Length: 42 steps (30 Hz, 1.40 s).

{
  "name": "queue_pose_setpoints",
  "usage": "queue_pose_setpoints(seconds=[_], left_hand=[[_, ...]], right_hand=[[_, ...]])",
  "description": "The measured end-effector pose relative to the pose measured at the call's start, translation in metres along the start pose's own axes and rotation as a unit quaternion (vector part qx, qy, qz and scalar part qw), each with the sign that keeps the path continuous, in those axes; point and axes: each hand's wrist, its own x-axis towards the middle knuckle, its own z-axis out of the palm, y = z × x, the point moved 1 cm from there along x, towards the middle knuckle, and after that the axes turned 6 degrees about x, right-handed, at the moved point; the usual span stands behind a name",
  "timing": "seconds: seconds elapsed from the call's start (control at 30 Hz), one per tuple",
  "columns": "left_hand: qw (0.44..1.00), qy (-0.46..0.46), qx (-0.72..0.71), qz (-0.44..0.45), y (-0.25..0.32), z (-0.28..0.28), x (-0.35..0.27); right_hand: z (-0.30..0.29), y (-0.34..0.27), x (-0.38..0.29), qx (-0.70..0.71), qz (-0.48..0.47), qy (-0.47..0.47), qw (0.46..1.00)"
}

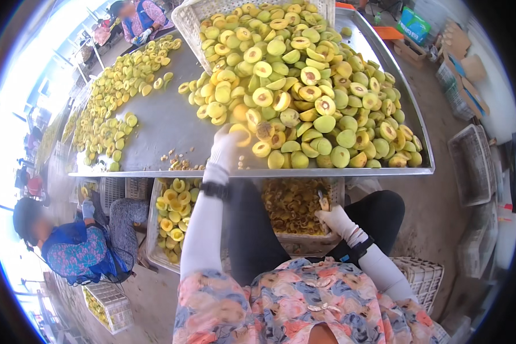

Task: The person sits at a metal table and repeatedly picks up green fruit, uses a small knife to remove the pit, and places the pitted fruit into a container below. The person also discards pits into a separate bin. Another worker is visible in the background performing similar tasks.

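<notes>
My left hand [225, 146], in a whitish glove and blurred, is at the near edge of a heap of halved yellow-green stone fruit [324, 105] on a metal table. Its fingers touch a yellow fruit half [241, 134]; whether they grip it cannot be told. My right hand [333, 219], also gloved, holds a small pitting tool [324, 201] with a wooden handle and metal tip. The tool points up over a crate of brown pits and scraps [290, 210] below the table edge. Many halves in the heap still show their stones.
A tilted white plastic crate [189, 26] spills fruit onto the metal table [163, 129]. Loose pits [178, 163] lie near its raised rim. Hollowed halves fill a crate [152, 241] by my left leg. Co-workers sit at left [77, 249] and far left [139, 21]. An empty crate [471, 165] stands right.
</notes>
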Motion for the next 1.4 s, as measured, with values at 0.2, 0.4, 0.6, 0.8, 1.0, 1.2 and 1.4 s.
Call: queue_pose_setpoints(seconds=[0.2, 0.4, 0.6, 0.8, 1.0, 1.2, 1.4], left_hand=[[0.951, -0.024, -0.298, 0.08, -0.006, 0.071, -0.103], [0.974, -0.017, -0.181, 0.137, 0.004, 0.11, -0.161], [0.965, 0.021, -0.182, 0.19, 0.006, 0.127, -0.176], [0.884, -0.035, -0.461, -0.07, -0.01, 0.138, -0.176], [0.924, -0.028, -0.374, -0.078, -0.01, 0.141, -0.181], [0.947, -0.101, -0.291, -0.088, -0.003, 0.14, -0.187], [0.915, -0.132, -0.367, -0.103, -0.005, 0.145, -0.181]], right_hand=[[0.028, -0.071, -0.052, -0.13, -0.436, 0.119, 0.883], [0.048, -0.099, -0.08, -0.187, -0.471, 0.12, 0.854], [0.05, -0.088, -0.095, -0.191, -0.371, 0.103, 0.903], [0.049, -0.081, -0.108, -0.121, -0.346, 0.044, 0.929], [0.043, -0.075, -0.116, -0.2, -0.401, 0.012, 0.894], [0.024, -0.079, -0.118, -0.084, -0.197, -0.162, 0.963], [0.018, -0.084, -0.111, -0.051, -0.148, -0.272, 0.949]])
